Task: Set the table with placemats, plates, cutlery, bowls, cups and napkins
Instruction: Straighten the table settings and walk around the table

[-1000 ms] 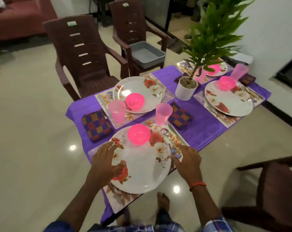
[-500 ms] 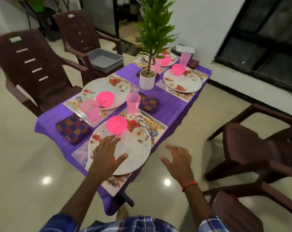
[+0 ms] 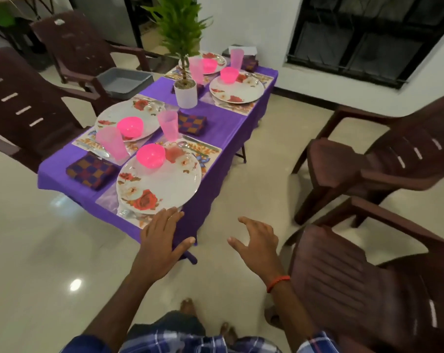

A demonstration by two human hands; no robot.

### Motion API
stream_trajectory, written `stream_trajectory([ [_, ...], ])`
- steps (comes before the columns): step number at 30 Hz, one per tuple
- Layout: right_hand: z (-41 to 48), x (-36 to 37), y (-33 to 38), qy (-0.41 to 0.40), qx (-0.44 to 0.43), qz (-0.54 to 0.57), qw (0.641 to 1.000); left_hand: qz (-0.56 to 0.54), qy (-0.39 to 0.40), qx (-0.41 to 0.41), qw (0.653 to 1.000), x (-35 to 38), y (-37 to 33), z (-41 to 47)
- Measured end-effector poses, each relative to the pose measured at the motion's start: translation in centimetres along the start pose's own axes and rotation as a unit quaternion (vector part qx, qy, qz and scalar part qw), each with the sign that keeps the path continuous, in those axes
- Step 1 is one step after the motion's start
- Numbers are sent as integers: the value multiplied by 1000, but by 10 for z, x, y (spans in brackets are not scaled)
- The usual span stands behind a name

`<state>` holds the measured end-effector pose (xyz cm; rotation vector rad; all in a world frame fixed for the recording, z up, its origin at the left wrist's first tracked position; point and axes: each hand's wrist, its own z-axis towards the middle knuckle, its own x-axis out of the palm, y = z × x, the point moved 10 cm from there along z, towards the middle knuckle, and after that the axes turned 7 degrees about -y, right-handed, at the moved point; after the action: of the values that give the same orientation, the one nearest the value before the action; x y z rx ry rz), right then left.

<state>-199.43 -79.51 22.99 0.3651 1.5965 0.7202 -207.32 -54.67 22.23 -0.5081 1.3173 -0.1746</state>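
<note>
The low table wears a purple cloth (image 3: 223, 128) with several place settings. Nearest me, a floral plate (image 3: 165, 187) lies on a floral placemat (image 3: 208, 151) and carries a pink bowl (image 3: 151, 155). A pink cup (image 3: 168, 124) and a spoon (image 3: 184, 145) stand behind it, with a checkered napkin (image 3: 89, 170) to its left. My left hand (image 3: 161, 240) hovers open just off the table's near corner, holding nothing. My right hand (image 3: 257, 244) is open over the floor, right of the table.
Brown plastic chairs stand at my right (image 3: 368, 289), further right (image 3: 383, 164) and left of the table (image 3: 19, 108). A grey bin (image 3: 125, 81) sits on a far chair. A potted plant (image 3: 185, 93) stands mid-table. The floor is glossy tile.
My left hand has lifted off the near plate and drawn back past the table edge. My right hand has moved away to the right, over the floor. The view has pulled back.
</note>
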Motion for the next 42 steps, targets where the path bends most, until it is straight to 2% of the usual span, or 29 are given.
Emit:
stream_trajectory([
  [5,-48,-35,-2,-66,-3,6,998,-1,-14,57,998,-12,-38,-25],
  [8,-79,-55,-3,-113,-2,-11,994,-15,11,78,997,-11,-59,-37],
  [17,-217,-72,-40,-143,95,-47,984,-59,30,184,981,-7,-125,-110],
  [22,-294,-94,-67,-161,142,-58,975,-79,83,201,973,19,-156,-161],
  [26,-345,-130,-92,-199,175,-60,962,-81,111,251,958,36,-206,-191],
  [31,-386,-167,-125,-207,164,-51,963,-81,109,283,950,46,-274,-211],
  [42,-447,-271,-239,-208,120,-94,966,-86,129,288,945,110,-456,-259],
])
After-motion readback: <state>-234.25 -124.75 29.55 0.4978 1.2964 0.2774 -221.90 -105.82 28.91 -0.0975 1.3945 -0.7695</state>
